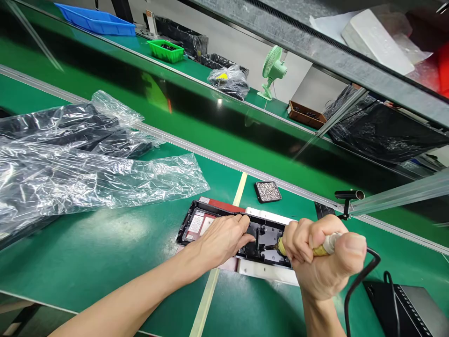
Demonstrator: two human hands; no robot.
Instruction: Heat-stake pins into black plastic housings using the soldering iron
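Note:
A long black plastic frame (258, 256) lies on a fixture with white blocks (265, 270) and a reddish base (227, 206). My left hand (224, 238) is across the frame's middle, fingers curled at its far wall and thumb over the inside. Closed around the yellow handle of a corded soldering iron (320, 250), my right hand (321, 257) is above the frame's right part. The iron's dark tip points down into the frame; its exact contact is hard to see. Beyond the frame sits a small black tray (268, 192) of tiny metal pieces.
Clear plastic bags (105, 173) with black parts cover the left of the green table (133, 243). A black box (403, 304) and the iron's cable (354, 285) are at right. A small black cylinder on a bracket (349, 196) stands near the metal rail. Behind is a fan (274, 68).

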